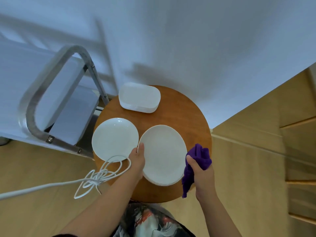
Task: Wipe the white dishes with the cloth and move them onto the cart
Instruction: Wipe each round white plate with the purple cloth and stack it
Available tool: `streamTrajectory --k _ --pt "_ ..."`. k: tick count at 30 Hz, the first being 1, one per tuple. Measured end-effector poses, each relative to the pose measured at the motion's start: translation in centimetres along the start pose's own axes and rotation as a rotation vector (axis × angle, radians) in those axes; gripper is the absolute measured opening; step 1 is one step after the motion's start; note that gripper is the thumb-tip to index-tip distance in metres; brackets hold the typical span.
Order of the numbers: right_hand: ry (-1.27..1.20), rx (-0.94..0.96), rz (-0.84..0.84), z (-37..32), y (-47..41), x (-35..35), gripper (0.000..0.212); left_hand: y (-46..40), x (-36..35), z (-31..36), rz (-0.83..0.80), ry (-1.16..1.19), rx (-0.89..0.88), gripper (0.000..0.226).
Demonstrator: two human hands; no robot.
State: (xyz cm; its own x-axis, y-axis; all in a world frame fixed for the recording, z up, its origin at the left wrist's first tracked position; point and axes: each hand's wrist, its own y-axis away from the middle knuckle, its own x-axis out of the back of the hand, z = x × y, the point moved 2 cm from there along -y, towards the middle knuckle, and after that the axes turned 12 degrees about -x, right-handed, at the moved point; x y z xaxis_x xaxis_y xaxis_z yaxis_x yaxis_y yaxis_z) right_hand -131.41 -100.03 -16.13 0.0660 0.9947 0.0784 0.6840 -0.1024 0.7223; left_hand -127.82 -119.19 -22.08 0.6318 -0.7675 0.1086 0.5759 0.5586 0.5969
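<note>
A: While the left hand (139, 157) pinches the near-left rim of the oval plate (164, 154), thumb on top, the right hand (201, 168) is clenched around a bunched purple cloth (198, 161) at the plate's four o'clock, on a round wooden table (193, 117).

B: Why hold the plate by its edge?

A: Most likely to steady or tip it, so the cloth can sweep the face without the dish sliding. It tops a short stack of like plates, which would explain the pinch: one has to be parted from those beneath.

B: And the cloth is not on it yet?

A: It hangs just off the rim, its tail dangling past the table edge. I judge the wipe about to start rather than under way.

B: What else waits?

A: A round white plate (115, 139) lies at nine o'clock from the oval one, just beside it, with a looped white cable (102, 177) crossing its near edge. At twelve o'clock, farther back, sits a stack of rounded rectangular dishes (139, 99).

B: And the cart?

A: The metal cart (34, 93) stands at ten o'clock, close against the table, handle toward the camera, a short carry for each wiped dish. No dish shows on it.
</note>
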Motion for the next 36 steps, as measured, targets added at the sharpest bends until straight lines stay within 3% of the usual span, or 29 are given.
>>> streamTrajectory --k 3,6,8,11,16,18,22,26,32,36 --pt "0.081 0.128 0.038 -1.7 0.7 0.2 0.031 1.4 0.4 1.7 -0.048 0.225 0.052 0.058" --pt "0.337 0.351 0.049 -3.5 1.9 -0.3 0.041 2.7 0.6 3.8 -0.092 0.358 0.057 0.058" --pt "0.638 0.512 0.045 -4.1 2.8 -1.2 0.055 3.5 0.4 5.5 -0.131 0.421 0.022 0.054" --pt "1.206 0.583 0.216 -3.6 3.8 -2.9 0.077 4.7 0.3 7.9 -0.136 0.416 -0.015 0.047" --pt "1.088 0.57 0.541 -5.0 4.9 -5.9 0.08 6.8 0.9 10.9 -0.195 0.333 -0.098 0.047" --pt "1.024 0.648 0.573 -6.4 5.3 -7.1 0.078 7.5 1.4 11.5 -0.237 0.365 -0.122 0.055" --pt "0.938 0.847 0.449 -8.4 6.3 -9.5 0.085 8.5 2.6 12.5 -0.293 0.376 -0.16 0.065" --pt "0.922 0.895 0.307 -9.2 7.2 -11.4 0.079 8.3 4.2 14.0 -0.318 0.357 -0.274 0.061" --pt "0.916 1.137 -0.054 -9.1 10.6 -14.4 0.077 7.8 6.0 16.3 -0.302 0.351 -0.373 0.047" --pt "0.941 1.16 -0.327 -8.3 12.3 -15.1 0.071 7.2 7.5 17.6 -0.287 0.452 -0.372 0.063"
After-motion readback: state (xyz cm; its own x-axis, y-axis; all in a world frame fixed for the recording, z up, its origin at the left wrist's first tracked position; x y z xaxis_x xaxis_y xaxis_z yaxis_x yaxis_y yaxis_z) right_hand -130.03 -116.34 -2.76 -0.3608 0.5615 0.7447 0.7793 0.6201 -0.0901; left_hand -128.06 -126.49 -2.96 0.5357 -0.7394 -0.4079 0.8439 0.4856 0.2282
